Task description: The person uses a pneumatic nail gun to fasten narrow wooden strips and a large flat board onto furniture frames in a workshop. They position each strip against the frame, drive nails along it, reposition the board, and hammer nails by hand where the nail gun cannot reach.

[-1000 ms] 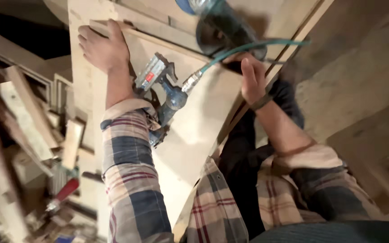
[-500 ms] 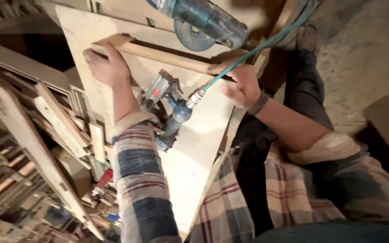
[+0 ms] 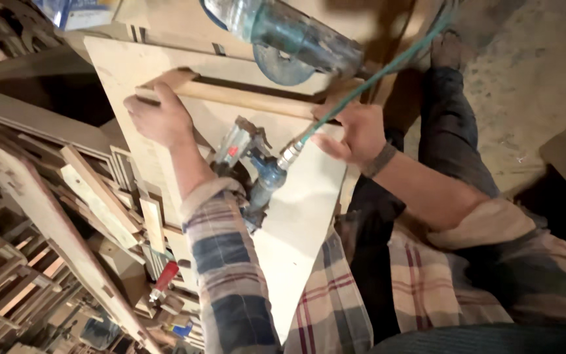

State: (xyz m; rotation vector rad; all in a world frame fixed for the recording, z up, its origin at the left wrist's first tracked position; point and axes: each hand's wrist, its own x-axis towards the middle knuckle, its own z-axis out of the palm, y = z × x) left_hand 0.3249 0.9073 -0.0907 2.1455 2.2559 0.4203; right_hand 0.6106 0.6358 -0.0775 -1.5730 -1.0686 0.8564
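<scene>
Left hand (image 3: pixel 158 118) with fingers wrapped around one end of a thin wood stick (image 3: pixel 230 95), right hand (image 3: pixel 355 134) gripping the other end, stick lying across a pale board (image 3: pixel 296 216), blue air tool (image 3: pixel 257 177) resting on the board between both arms

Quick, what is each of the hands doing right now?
Left hand: pressed on the wooden strip, fingers curled.
Right hand: gripping the strip's other end.

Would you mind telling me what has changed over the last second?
A wooden strip has come onto the panel; both hands have moved onto it, the left hand pressing its left end and the right hand at its right end. The nail gun and its hose lie on the panel as before.
</scene>
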